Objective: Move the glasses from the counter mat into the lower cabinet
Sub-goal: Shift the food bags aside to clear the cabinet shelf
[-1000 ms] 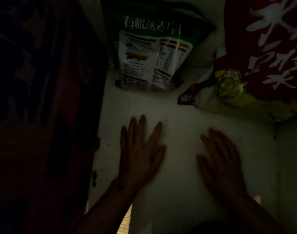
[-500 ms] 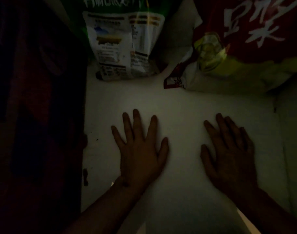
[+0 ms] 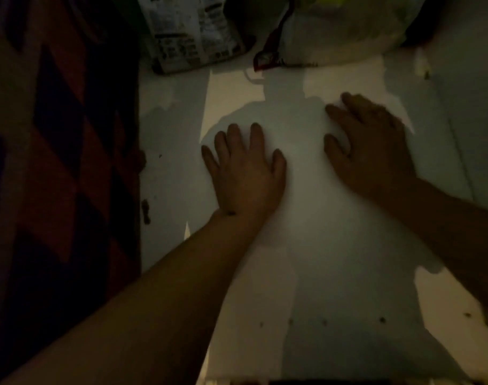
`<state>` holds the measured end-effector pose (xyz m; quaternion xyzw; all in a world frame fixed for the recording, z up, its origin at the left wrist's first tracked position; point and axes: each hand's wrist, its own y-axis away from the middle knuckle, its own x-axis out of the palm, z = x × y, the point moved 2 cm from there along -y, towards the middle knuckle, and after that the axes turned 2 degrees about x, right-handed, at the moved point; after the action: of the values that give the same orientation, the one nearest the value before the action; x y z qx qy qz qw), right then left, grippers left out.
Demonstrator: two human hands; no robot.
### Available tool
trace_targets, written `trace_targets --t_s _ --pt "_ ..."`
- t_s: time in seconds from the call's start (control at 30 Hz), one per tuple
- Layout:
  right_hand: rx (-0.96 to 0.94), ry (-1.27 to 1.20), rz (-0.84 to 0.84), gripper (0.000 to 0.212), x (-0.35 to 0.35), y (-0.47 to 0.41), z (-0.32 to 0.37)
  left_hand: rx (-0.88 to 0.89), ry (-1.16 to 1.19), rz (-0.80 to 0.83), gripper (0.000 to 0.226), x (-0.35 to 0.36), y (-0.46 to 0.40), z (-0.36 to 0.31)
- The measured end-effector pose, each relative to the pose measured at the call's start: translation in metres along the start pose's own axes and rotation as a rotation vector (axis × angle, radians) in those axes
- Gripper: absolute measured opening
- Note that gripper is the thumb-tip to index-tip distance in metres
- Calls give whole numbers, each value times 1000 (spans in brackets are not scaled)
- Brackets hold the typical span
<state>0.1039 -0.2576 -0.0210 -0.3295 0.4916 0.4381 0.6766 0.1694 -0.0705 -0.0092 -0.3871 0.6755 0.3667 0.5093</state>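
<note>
White shelf (image 3: pixel 306 273), dim; left hand (image 3: pixel 245 173) and right hand (image 3: pixel 373 145) lie flat, grasping nothing. No glasses visible. Risk: bags (image 3: pixel 192 31) at frame top crowd placement.

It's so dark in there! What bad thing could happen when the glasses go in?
It is dim, so a glass could bump the food bags at the back or the dark patterned thing on the left. Both the left hand and the right hand lie flat on the white shelf and hold nothing; no glasses are in view yet.
</note>
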Motion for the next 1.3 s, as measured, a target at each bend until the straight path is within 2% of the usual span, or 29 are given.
trace_targets --t_s 0.17,0.3,0.47,0.63,0.73,0.87,1.0,1.07,1.17,1.3 --pt "14 -38 8 55 -1 30 20 80 -75 110 61 -7 53 5" --pt "-21 -78 78 57 -1 79 30 105 -122 172 60 -8 93 8" --pt "52 -163 204 66 -12 134 25 108 -88 231 68 -1 152 8" --pt "57 -32 353 76 -24 197 12 217 -140 296 69 -7 212 30" --pt "64 25 470 77 -34 215 6 237 -151 413 67 -17 239 41" --pt "51 133 660 81 -55 220 8 220 -116 539 64 -42 238 36" --pt "95 149 766 78 -77 219 18 246 -146 545 67 -74 231 24" --pt "145 98 791 80 -89 217 25 273 -174 526 68 -93 229 18" --pt "113 85 788 79 -101 219 38 285 -205 494 68 -127 221 9" --pt "75 84 726 63 -129 222 47 304 -240 482 67 -174 217 -5"
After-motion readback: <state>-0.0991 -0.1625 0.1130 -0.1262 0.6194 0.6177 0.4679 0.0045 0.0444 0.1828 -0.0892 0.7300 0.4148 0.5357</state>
